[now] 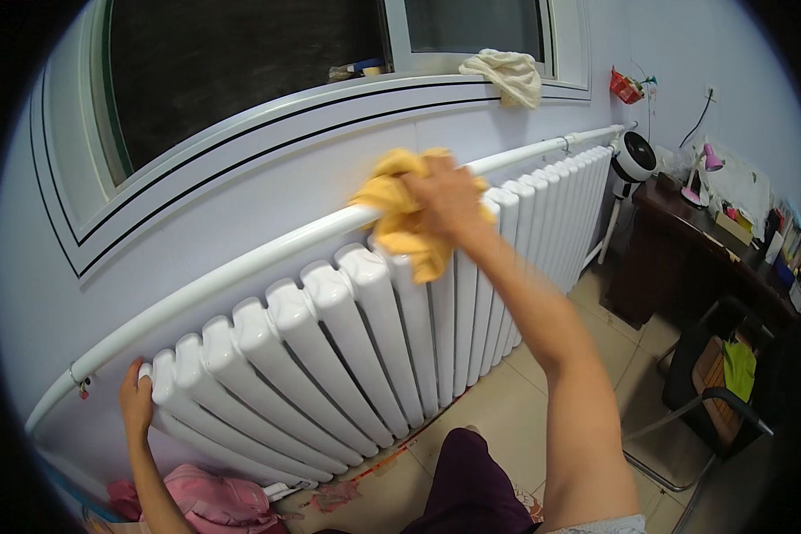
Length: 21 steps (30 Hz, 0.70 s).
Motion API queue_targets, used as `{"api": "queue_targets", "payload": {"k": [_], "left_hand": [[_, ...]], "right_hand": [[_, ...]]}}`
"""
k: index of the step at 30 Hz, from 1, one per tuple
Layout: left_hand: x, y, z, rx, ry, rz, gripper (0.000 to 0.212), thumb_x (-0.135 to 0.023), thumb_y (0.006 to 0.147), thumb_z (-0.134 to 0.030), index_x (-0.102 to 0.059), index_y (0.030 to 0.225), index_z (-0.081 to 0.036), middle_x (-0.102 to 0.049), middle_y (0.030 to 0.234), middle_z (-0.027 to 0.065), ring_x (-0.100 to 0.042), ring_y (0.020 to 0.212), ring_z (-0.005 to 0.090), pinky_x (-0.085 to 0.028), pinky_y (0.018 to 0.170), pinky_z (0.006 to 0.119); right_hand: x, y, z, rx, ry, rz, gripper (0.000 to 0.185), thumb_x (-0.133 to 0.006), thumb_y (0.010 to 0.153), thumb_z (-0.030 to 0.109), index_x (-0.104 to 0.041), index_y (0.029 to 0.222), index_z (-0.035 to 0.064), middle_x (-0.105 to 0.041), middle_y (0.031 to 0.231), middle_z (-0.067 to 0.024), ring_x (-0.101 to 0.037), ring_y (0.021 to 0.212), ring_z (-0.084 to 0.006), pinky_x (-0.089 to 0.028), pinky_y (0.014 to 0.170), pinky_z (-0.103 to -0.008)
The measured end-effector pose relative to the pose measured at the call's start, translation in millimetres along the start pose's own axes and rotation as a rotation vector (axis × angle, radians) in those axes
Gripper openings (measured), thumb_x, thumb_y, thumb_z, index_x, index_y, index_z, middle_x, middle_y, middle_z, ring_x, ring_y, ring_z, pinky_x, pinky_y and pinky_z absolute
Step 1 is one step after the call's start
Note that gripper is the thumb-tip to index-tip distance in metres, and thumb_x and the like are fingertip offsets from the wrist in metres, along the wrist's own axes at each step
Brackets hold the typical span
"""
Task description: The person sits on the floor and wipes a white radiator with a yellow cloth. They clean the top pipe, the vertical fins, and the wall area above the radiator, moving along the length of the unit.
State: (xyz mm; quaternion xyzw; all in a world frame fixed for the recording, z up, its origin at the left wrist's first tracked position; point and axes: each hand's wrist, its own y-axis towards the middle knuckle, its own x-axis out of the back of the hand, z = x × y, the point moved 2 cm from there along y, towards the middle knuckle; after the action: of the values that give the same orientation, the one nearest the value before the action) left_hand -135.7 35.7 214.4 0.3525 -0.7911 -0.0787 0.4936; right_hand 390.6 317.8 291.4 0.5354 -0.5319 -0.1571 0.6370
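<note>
A yellow cloth is bunched in my right hand, which presses it around the white horizontal pipe above the radiator. Part of the cloth hangs down over the tops of the white radiator's sections. Motion blurs this hand and the cloth. At the radiator's near left end, my left hand grips the end section, with its fingers at the top corner. The pipe runs along the wall just above and behind the radiator.
A cream cloth drapes over the windowsill. Below my left arm lies a pink bag. Right of the radiator are a black-and-white fan, a dark wooden desk with a pink lamp, and a black chair. A red basket hangs in the corner.
</note>
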Motion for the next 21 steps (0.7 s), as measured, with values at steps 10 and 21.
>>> {"api": "queue_targets", "payload": {"k": [10, 21], "left_hand": [[1.9, -5.4, -23.5, 0.059, 0.028, 0.009, 0.052, -0.043, 0.083, -0.025, -0.053, 0.128, -0.002, -0.056, 0.127, 0.0208, -0.053, 0.118, 0.0327, -0.038, 0.101, 0.036], [0.8, -4.0, -26.5, 0.014, 0.107, -0.014, 0.049, -0.045, 0.082, -0.026, -0.056, 0.125, -0.004, -0.057, 0.124, 0.0223, -0.053, 0.117, 0.0368, -0.039, 0.100, 0.041]], "right_hand": [[-16.1, -14.2, -23.1, -0.294, 0.025, -0.226, 0.031, -0.073, 0.065, 0.016, -0.067, 0.096, 0.0180, -0.056, 0.097, -0.0114, -0.052, 0.093, -0.0319, -0.045, 0.077, -0.0419], [21.7, -8.4, 192.8, 0.523, 0.602, -0.147, 0.018, -0.064, 0.068, 0.008, -0.065, 0.085, 0.0160, -0.057, 0.091, -0.0112, -0.055, 0.088, -0.0315, -0.044, 0.075, -0.0414]]}}
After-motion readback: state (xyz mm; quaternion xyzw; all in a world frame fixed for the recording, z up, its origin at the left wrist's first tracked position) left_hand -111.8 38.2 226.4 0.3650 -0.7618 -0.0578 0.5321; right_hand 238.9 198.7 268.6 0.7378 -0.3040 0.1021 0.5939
